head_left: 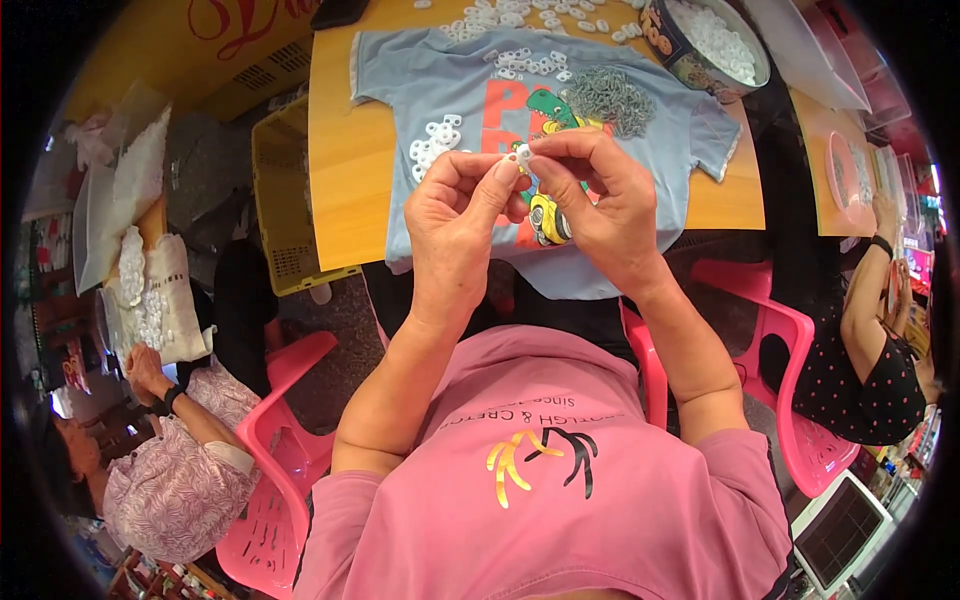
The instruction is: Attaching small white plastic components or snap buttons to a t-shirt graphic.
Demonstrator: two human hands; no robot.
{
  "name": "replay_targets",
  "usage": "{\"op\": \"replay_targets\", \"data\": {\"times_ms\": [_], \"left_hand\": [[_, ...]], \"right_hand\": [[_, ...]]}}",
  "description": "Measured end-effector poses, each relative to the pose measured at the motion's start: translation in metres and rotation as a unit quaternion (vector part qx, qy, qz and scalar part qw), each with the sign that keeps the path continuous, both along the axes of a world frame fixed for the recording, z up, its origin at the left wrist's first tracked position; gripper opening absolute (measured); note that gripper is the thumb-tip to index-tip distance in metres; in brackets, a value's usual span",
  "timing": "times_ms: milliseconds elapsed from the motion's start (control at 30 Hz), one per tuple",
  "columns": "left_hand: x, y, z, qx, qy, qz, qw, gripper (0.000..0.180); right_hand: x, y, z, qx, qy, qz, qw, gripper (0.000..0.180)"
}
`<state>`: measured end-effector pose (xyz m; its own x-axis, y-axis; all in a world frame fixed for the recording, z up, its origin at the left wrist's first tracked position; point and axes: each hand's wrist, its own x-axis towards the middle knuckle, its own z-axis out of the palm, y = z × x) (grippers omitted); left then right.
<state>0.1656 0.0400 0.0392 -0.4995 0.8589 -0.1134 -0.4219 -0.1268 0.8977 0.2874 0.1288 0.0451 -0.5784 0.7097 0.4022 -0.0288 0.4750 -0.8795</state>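
Over a blue-grey T-shirt spread on the table point(372, 135), my left hand point(455, 215) and my right hand point(610, 205) meet fingertip to fingertip. Both are closed in a pinch on a small white plastic piece point(524, 152); whether it is one part or two pressed together I cannot tell. Beyond my fingers, a heap of small grey metal parts point(610, 100) lies on the shirt point(430, 85). A group of white oval pieces with holes point(437, 145) is left of it, near my left hand. More such white pieces point(528, 64) sit farther back.
A round tin point(660, 40) full of white pieces stands at the far right, beside scattered white ovals point(500, 14). A yellow crate point(285, 200) is left of the table. Seated people work at both sides, on pink chairs point(270, 490). A dark flat object point(338, 12) lies at the back.
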Motion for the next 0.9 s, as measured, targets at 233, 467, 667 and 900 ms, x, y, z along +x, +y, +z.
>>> {"op": "replay_targets", "data": {"times_ms": [233,467,667,900], "left_hand": [[0.003,0.0,0.004,0.007,-0.015,0.002,1.0,0.013],[0.002,0.001,-0.006,-0.018,-0.04,-0.013,0.999,0.014],[0.008,0.002,-0.01,0.02,-0.081,0.008,0.997,0.013],[0.015,0.005,-0.029,0.065,-0.077,0.057,0.993,0.011]], "right_hand": [[0.0,-0.002,-0.003,-0.094,0.04,0.009,0.995,0.013],[0.0,0.0,-0.013,-0.138,0.039,0.036,0.989,0.012],[-0.003,-0.005,-0.007,-0.179,0.03,0.012,0.983,0.013],[-0.009,-0.006,-0.009,-0.243,0.057,-0.004,0.968,0.015]]}}
